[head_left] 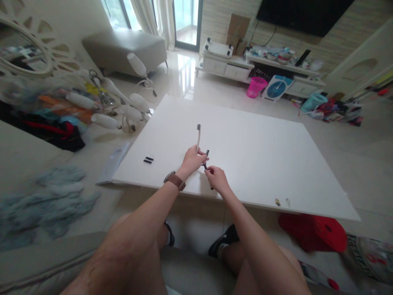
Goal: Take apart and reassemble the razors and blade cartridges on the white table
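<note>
Near the middle of the near edge of the white rectangular tabletop [260, 151], the hands are close together. The left hand [192, 160] grips a slim pale toothbrush with dark bristles [198, 137], its head pointing toward the far edge. The right hand [216, 178] pinches a slender black object [205, 166], which reaches the left fingertips; whether they clamp it I cannot tell. Two small black strips [148, 159] lie toward the near left corner.

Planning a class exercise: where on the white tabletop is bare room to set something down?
Widest: the tabletop from right hand to its right edge, beyond the near-edge items. Also between toothbrush and far edge. Crowded: around left hand and right.
</note>
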The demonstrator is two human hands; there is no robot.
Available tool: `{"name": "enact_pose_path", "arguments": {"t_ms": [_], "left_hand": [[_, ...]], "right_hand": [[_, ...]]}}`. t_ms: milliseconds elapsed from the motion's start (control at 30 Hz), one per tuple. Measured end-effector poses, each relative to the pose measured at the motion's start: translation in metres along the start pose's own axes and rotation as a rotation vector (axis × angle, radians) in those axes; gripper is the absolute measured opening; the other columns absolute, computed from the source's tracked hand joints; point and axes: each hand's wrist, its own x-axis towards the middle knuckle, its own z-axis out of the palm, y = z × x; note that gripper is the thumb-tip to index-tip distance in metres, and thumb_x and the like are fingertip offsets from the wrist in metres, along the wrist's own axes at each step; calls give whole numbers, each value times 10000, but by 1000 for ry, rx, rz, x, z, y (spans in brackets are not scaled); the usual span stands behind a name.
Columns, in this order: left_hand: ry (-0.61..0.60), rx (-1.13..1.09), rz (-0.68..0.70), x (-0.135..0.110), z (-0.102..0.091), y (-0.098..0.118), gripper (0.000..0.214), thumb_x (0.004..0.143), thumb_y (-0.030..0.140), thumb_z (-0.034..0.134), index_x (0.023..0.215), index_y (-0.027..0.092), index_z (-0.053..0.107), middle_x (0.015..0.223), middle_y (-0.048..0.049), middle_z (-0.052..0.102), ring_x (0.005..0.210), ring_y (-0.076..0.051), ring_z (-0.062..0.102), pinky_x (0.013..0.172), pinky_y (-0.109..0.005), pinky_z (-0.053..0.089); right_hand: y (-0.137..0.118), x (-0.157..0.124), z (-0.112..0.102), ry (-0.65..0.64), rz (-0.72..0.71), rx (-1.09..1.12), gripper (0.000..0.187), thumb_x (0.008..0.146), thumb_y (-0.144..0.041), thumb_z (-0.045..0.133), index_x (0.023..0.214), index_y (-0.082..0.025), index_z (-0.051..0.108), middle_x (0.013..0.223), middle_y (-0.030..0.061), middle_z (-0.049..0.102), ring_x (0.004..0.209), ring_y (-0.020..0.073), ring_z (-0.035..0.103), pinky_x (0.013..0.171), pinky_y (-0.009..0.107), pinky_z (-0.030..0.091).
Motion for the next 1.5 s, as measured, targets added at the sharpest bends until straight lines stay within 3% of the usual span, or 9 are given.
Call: {"name": "enact_pose_path", "arguments": {"t_ms": [333,467,600,800,900,1033,1267,1367,1500], "left_hand": [[36,-173,-34,-9,-6,26,306,745,8,672,808,172,422,798,-18,618,698,-191,734,626,-276,588],[50,-209,-52,-9,-10,33,306,754,-2,667,816,170,421,793,-14,615,694,-180,732,629,-269,588],[40,-237,-56,-6,-13,33,296,766,3,665,810,167,422,783,-15,612,696,-181,732,631,-273,590],[38,-256,-47,-5,-16,35,305,766,-7,658,821,174,419,797,-12,625,666,-157,723,651,-279,592],[44,-246,-46,-4,-18,35,297,765,-11,646,817,174,419,786,-7,621,673,-157,723,648,-274,591],[12,-223,-58,-5,-18,28,312,748,3,674,801,175,419,742,2,619,676,-172,725,643,-281,589],[-161,-133,-97,-12,-3,15,355,708,28,729,776,179,416,732,-51,683,691,-187,725,638,-287,582],[-259,-35,-63,-15,4,10,301,708,46,719,773,172,453,743,-67,691,682,-200,727,594,-273,571],[-482,48,13,-18,10,3,160,724,59,669,789,155,559,758,-55,686,653,-189,717,603,-287,584]], "right_hand": [[-23,10,58,61,84,130,188,771,-263,647,921,-157,685,800,46,729,700,163,653,645,239,451],[-38,12,66,83,80,116,171,745,-227,636,896,-163,684,833,62,739,745,178,660,651,240,438],[-51,11,71,85,47,-35,116,765,-218,612,815,-160,699,818,96,742,754,206,658,636,263,395],[-53,8,75,72,-8,-192,144,823,-213,581,768,-171,707,824,121,741,763,215,661,662,277,386],[-47,7,66,90,-46,-173,159,853,-258,578,841,-179,715,833,109,742,780,212,662,708,282,410],[-36,12,32,141,-45,-72,158,836,-284,581,856,-183,701,784,70,723,748,197,645,731,292,439],[-17,9,-38,223,45,529,266,802,-390,559,899,-164,661,855,66,699,743,185,650,644,277,484],[-20,5,-50,251,19,577,321,789,-443,600,924,-163,679,933,85,716,830,198,646,674,280,487],[-28,6,-52,206,5,624,352,792,-484,622,894,-157,704,915,86,730,868,205,645,721,289,481]]}}
